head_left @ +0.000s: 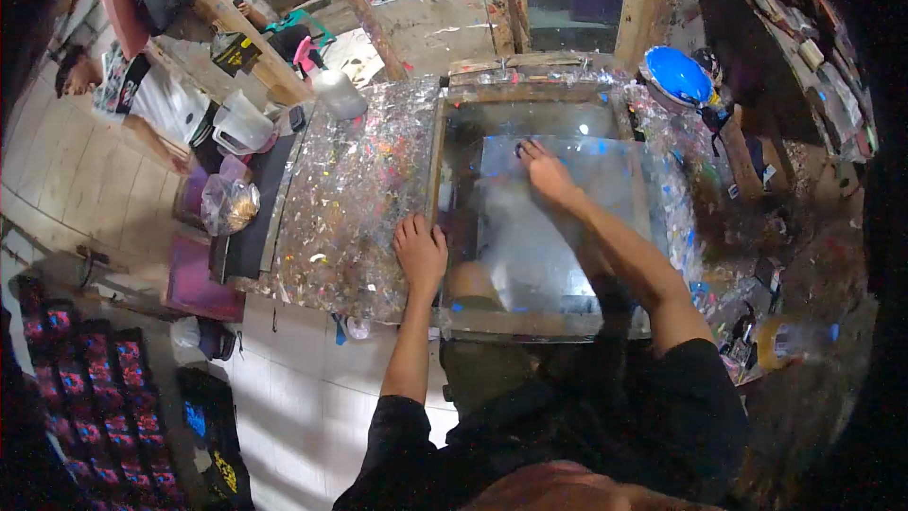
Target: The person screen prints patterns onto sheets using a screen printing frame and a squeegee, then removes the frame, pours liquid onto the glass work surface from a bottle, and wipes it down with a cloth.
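A glass pane (462,255) set in a wooden frame (539,325) fills the middle of the paint-spattered table (350,189). On the glass lies a pale translucent sheet (530,237). My right hand (543,170) is near the sheet's top left corner, its fingers closed around a small dark object (520,149) too small to name. Flat on the table beside the frame's left edge rests my left hand (421,251), fingers spread and holding nothing.
A blue bowl (678,76) stands at the back right, a white container (339,95) at the back left. Further left are a clear jug (243,125), a plastic bag (230,203) and another person (165,99). A yellowish bottle (780,344) lies at the right.
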The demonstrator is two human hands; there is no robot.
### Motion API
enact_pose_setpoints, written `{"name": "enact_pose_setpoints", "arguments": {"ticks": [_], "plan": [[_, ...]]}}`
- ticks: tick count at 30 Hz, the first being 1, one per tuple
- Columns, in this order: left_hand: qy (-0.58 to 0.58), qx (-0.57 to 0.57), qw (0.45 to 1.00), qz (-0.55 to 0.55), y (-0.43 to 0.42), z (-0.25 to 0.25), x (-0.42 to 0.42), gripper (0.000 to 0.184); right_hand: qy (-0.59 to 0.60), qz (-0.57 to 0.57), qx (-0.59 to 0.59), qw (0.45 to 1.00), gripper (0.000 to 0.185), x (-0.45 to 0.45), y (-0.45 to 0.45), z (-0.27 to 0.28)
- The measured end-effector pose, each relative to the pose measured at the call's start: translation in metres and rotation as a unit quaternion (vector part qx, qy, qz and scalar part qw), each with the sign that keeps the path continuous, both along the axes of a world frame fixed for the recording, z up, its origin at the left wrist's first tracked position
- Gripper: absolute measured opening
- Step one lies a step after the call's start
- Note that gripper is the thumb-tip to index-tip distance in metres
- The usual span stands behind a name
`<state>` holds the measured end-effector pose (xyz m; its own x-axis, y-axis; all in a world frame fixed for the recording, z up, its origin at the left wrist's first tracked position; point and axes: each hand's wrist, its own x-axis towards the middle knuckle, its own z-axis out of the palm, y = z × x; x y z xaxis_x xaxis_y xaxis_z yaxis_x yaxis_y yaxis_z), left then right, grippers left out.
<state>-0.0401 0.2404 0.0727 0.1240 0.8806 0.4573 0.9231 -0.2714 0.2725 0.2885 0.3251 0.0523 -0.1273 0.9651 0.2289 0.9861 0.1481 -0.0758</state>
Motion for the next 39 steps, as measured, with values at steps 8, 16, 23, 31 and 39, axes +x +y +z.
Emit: {"name": "enact_pose_setpoints", "arguments": {"ticks": [8,16,23,31,39], "plan": [[-0.01,0.017,1.0,-0.023,0.004,-0.024,-0.013,0.036,0.033,-0.037,0.057,0.997,0.049,0.028,-0.049,-0.025],[0.02,0.01,1.0,-0.001,-0.003,-0.006,-0.003,0.036,0.136,-0.077,0.073,0.985,0.053,0.048,-0.08,-0.009],[0.04,-0.003,0.999,0.014,0.001,-0.003,-0.001,0.037,0.267,-0.014,0.028,0.963,0.046,0.055,-0.056,0.006],[0.019,0.002,1.0,0.015,-0.004,0.001,-0.001,0.039,0.1,0.258,0.004,0.961,0.06,-0.064,0.013,-0.017],[0.026,0.001,0.999,0.022,-0.004,0.006,0.003,0.037,0.467,0.174,-0.237,0.834,0.05,-0.042,-0.132,0.051]]}}
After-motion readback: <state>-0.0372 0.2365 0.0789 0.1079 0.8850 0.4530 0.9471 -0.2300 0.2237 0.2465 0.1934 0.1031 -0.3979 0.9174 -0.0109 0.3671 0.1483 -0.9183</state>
